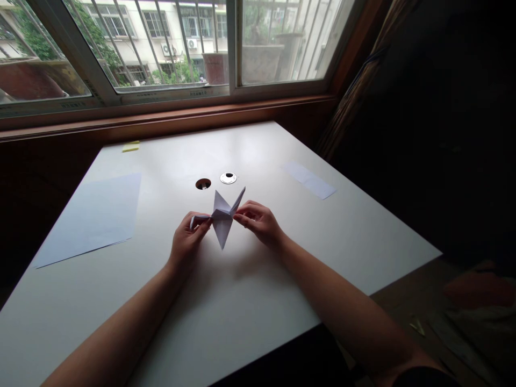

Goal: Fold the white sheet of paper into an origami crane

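Observation:
A folded white paper figure (223, 216) with pointed flaps is held just above the middle of the white table (282, 258). My left hand (187, 241) pinches its left tip between thumb and fingers. My right hand (258, 221) pinches its right side, fingers curled on the paper. One flap points up to the right and a long point hangs down toward the table.
A flat white sheet (94, 217) lies at the left. A small paper strip (309, 180) lies at the right. A yellow sticky pad (131, 145) sits at the far left corner. A cable hole (203, 184) and its round cap (228, 178) lie beyond the hands. A window is behind.

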Demonstrator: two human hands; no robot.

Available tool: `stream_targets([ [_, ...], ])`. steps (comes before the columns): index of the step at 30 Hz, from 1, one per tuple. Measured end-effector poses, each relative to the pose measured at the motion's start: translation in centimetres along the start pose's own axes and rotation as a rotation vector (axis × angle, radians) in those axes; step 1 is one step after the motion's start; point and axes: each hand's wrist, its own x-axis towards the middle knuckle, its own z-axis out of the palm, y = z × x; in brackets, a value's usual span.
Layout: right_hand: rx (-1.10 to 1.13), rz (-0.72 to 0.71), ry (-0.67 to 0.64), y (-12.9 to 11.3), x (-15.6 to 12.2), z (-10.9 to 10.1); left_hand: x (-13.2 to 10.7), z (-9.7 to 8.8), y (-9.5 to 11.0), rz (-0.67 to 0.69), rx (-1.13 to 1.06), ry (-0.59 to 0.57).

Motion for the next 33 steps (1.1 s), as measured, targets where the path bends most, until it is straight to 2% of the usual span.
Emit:
stream_targets([
  [11,-0.023,-0.016,0.032,0.5,0.1,0.1,0.0,0.1,0.6,0.048,0.07,-0.027],
  [19,0.029,-0.02,0.06,0.3,0.2,0.2,-0.2,0.4,1.1,0.135,0.158,0.0],
  [25,0.137,0.067,0.045,0.5,0.3,0.4,-0.2,0.4,1.1,0.13,0.16,0.02],
  [33,0.126,0.038,0.014,0.8,0.4,0.3,-0.1,0.2,0.8,0.097,0.13,-0.009],
])
